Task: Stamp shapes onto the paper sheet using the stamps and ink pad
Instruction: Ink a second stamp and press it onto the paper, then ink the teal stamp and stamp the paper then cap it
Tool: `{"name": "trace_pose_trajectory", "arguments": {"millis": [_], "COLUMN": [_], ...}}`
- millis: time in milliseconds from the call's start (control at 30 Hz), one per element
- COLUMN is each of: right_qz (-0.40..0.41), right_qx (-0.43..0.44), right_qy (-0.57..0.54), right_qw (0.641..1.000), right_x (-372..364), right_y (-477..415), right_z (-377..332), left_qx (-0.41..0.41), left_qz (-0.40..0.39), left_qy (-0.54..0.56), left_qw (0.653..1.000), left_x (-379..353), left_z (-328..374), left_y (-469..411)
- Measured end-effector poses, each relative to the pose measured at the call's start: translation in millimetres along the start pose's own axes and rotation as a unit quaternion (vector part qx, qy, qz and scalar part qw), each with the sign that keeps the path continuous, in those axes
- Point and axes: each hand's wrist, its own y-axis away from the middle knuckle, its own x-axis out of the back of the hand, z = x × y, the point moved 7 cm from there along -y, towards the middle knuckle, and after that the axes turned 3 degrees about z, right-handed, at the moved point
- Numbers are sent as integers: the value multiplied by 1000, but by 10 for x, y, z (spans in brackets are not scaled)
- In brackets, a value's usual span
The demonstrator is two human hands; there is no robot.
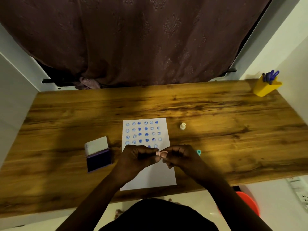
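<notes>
A white paper sheet (164,174) lies on the wooden table (216,114), its upper half covered with rows of blue smiley and heart prints. Above the sheet's middle, my left hand (136,157) and my right hand (179,155) meet fingertip to fingertip around a small pink stamp (158,153). An open ink pad (99,160) with a dark blue surface and a raised white lid sits left of the sheet. A white stamp (182,126) stands upright to the right of the sheet. A teal stamp (198,152) peeks out just behind my right hand.
A yellow holder (265,88) with blue pens stands at the table's far right corner. A dark curtain (141,39) hangs behind the table. An orange object (250,204) and a power strip (301,192) lie below the table's right edge.
</notes>
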Motion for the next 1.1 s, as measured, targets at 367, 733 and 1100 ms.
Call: {"name": "trace_pose_trajectory", "arguments": {"millis": [367,733,1100], "right_qz": [158,226,201], "right_qx": [45,22,29], "right_qy": [251,452,480], "right_qw": [954,862,853], "right_x": [983,1530,1527], "right_y": [-318,-1026,-1152], "right_z": [-111,168,231], "left_qx": [72,91,108], "left_qz": [41,67,77], "left_qy": [-46,-74,-87], "left_qw": [996,991,987], "left_x": [-224,-214,-257], "left_z": [-243,-401,-458], "left_y": [-87,-38,-56]}}
